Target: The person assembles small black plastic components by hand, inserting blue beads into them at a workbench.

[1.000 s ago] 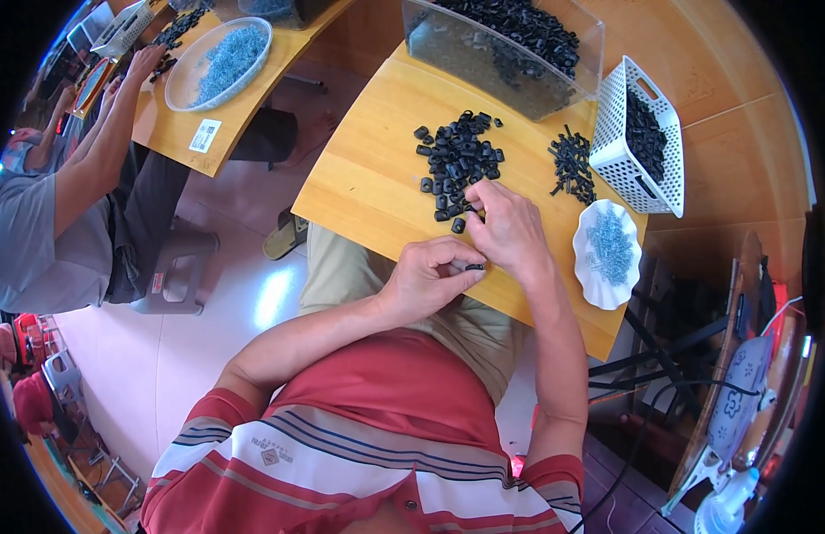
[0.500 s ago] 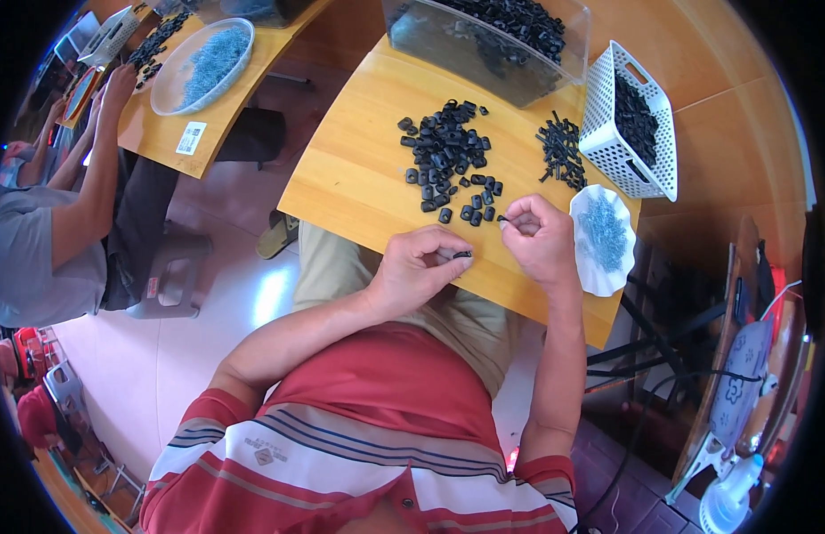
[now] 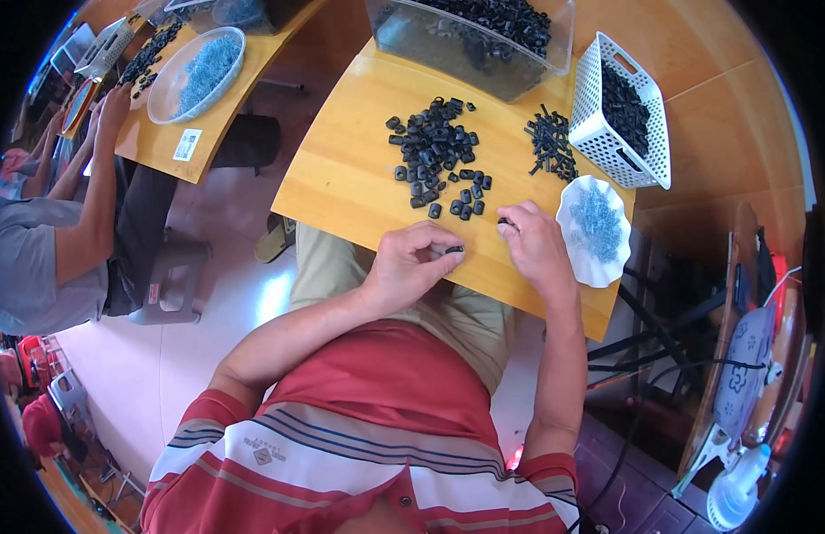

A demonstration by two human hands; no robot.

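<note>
My left hand [image 3: 411,265] is at the table's near edge, thumb and fingers pinched on a small black plastic part [image 3: 454,250]. A short way to its right, my right hand [image 3: 537,249] pinches a small dark piece [image 3: 504,222], mostly covered by the fingertips. Beyond both hands lies a heap of small black plastic parts [image 3: 430,151], with several loose ones at its near side. Thin black pin-like pieces [image 3: 552,142] form another pile to the right. Beside my right hand sits a white wavy-rimmed dish [image 3: 570,254] of tiny bluish-silver pieces, too small to name.
A clear plastic bin [image 3: 466,67] of black parts stands at the table's far edge. Right of it is a white perforated basket [image 3: 595,125] with black pieces. At left, another person [image 3: 48,240] works at a second table holding a round tub [image 3: 163,102].
The view has shifted slightly, so the table's contents appear farther left and up. My right hand has turned and come a little nearer to me. Both hands keep their pinch.
</note>
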